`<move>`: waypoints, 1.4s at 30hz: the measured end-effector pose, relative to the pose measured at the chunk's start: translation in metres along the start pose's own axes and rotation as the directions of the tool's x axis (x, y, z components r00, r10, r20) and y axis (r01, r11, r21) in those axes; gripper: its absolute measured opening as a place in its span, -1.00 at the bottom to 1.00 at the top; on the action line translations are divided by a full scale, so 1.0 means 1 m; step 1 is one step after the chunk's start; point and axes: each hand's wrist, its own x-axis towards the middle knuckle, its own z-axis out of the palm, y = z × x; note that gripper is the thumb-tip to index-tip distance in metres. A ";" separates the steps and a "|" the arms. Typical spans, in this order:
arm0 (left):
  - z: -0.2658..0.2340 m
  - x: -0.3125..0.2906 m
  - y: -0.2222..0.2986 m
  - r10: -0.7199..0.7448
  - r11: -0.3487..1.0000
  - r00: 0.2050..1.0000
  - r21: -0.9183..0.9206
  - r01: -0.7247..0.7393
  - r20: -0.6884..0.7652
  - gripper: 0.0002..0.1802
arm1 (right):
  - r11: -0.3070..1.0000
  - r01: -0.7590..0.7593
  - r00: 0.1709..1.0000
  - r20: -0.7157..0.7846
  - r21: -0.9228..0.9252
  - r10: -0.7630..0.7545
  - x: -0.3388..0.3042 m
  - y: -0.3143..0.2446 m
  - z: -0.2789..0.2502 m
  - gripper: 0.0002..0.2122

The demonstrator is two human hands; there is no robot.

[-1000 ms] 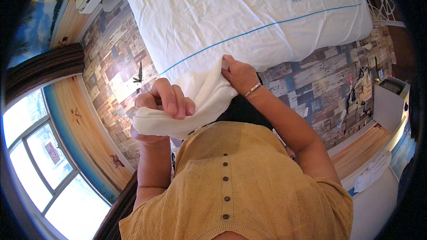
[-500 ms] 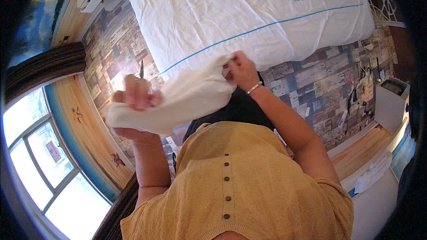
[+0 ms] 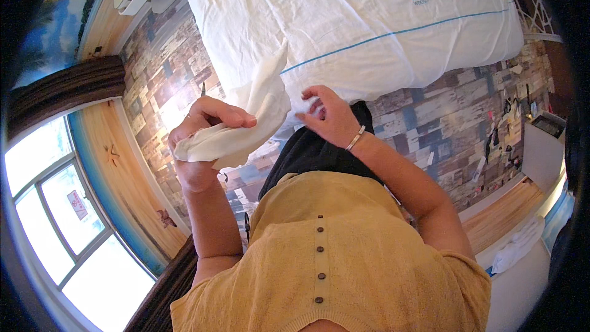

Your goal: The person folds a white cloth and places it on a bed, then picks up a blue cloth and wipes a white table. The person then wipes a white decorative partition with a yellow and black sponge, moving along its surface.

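Observation:
A soft white cloth [image 3: 246, 129] is gripped in my left hand [image 3: 206, 124], with the fingers closed over one end. The other end of the cloth stands up and flares toward the bed, overlapping the bedding in view. My right hand [image 3: 329, 117] wears a light bracelet and hovers just right of the cloth, apart from it, thumb and fingers spread with nothing between them. Beyond my left knuckles a thin dark pointed thing [image 3: 203, 89] sticks up; whether I hold it is unclear.
Ahead is a bed with a white cover [image 3: 369, 31] crossed by a blue stripe. Patchwork wood-pattern flooring [image 3: 418, 107] surrounds it. A bright window [image 3: 67, 203] and dark curtain [image 3: 67, 86] are at left. At right, small items lie on the floor near a white cabinet [image 3: 541, 150].
My right hand has let go of the cloth and opened. The cloth, stretched between both hands before, now hangs bunched from my left hand, its free end swung up.

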 end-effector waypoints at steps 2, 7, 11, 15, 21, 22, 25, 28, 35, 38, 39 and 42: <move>0.002 0.001 0.004 0.004 0.999 1.000 -0.038 -0.004 0.000 -0.65 | 0.964 0.219 0.972 -0.050 -0.148 -0.229 0.005 -0.017 0.005 -0.51; 0.000 -0.001 0.007 0.002 0.998 1.000 -0.062 -0.002 0.000 -0.65 | 0.918 0.318 0.934 -0.087 -0.239 -0.346 0.009 -0.023 0.011 -0.53; 0.002 -0.005 0.003 -0.017 0.993 0.999 -0.119 0.021 0.033 -0.62 | 0.864 0.407 0.874 -0.149 -0.295 -0.462 0.005 -0.011 0.006 -0.68; 0.007 -0.006 0.002 0.010 0.977 0.995 -0.213 0.012 0.100 -0.57 | 0.933 0.337 0.924 -0.149 -0.124 -0.353 -0.002 -0.024 -0.010 -0.72; 0.025 -0.004 0.007 -0.007 0.941 0.992 -0.334 0.047 0.122 -0.55 | 0.993 0.114 0.988 -0.103 -0.019 -0.115 -0.005 -0.052 -0.027 -0.51; 0.026 -0.005 0.010 -0.038 0.939 0.990 -0.333 0.080 0.133 -0.55 | 0.988 0.130 0.991 0.009 -0.080 -0.130 -0.002 -0.053 -0.030 -0.53; 0.018 -0.008 0.006 -0.046 0.960 0.972 -0.260 0.108 0.231 -0.57 | 0.932 0.305 0.931 0.268 -0.198 -0.248 0.017 -0.039 -0.038 -0.69; 0.012 0.002 0.009 -0.051 0.996 0.985 -0.061 0.062 0.163 -0.68 | 0.886 0.296 0.955 0.141 -0.356 -0.262 0.029 -0.031 -0.046 -0.80; -0.041 -0.018 -0.006 -0.238 0.417 0.936 0.843 0.339 -0.259 -0.78 | 0.785 0.111 0.972 -0.099 -0.610 -0.214 0.026 -0.039 -0.079 -0.83; -0.041 -0.021 -0.029 -0.264 0.230 0.957 0.955 0.185 -0.121 -0.73 | 0.517 0.350 0.819 -0.012 -0.781 -0.573 0.030 -0.046 -0.089 -0.83; -0.040 -0.022 -0.034 -0.310 0.196 0.936 0.952 0.236 -0.169 -0.72 | 0.461 0.403 0.773 0.024 -0.791 -0.634 0.031 -0.048 -0.091 -0.82; -0.056 -0.026 -0.048 -0.365 0.413 0.873 0.784 0.463 -0.322 -0.69 | 0.527 0.508 0.786 0.117 -0.681 -0.607 0.026 -0.043 -0.092 -0.76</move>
